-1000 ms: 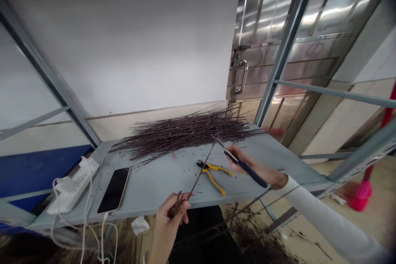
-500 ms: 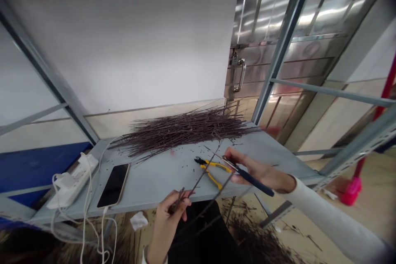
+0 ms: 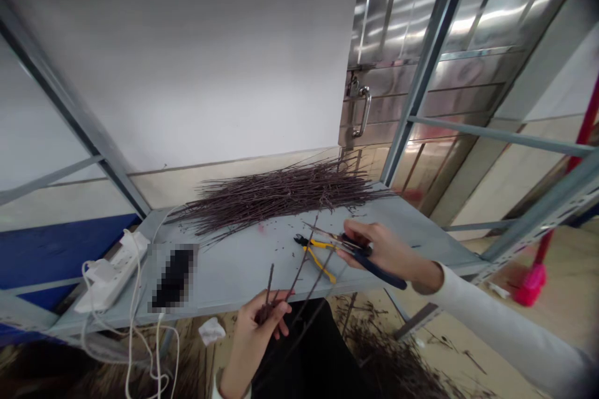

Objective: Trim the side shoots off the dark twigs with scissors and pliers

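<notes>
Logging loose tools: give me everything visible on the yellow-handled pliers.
The pliers have a black, metal-looking head and two yellow handles, probably plastic or rubber. The handles are spread apart in a V. They lie on the grey work surface, in front of the twig pile, head toward the left, handles toward the right and front edge. No hand holds them. A twig from the left hand crosses them in view; whether it touches is unclear.
</notes>
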`<state>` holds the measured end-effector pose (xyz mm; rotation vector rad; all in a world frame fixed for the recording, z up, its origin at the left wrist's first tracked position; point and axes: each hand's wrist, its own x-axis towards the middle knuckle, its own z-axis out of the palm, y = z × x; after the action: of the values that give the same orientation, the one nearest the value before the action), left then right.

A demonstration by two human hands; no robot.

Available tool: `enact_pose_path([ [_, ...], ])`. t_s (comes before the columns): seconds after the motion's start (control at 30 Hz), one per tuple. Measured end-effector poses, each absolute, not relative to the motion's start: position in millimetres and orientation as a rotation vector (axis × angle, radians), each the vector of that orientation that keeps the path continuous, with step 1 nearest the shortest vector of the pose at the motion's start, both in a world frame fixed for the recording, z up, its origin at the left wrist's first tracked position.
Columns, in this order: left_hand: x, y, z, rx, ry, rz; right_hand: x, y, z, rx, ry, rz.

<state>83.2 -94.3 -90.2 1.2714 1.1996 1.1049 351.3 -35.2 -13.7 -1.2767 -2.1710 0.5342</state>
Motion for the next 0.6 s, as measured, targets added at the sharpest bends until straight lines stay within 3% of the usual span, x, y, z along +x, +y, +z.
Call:
enact_pose_path([
  [0.6,109,-77,-54,1.5,0.955,1.026,355,-40,-21,-1.257,-2.134,0.685],
])
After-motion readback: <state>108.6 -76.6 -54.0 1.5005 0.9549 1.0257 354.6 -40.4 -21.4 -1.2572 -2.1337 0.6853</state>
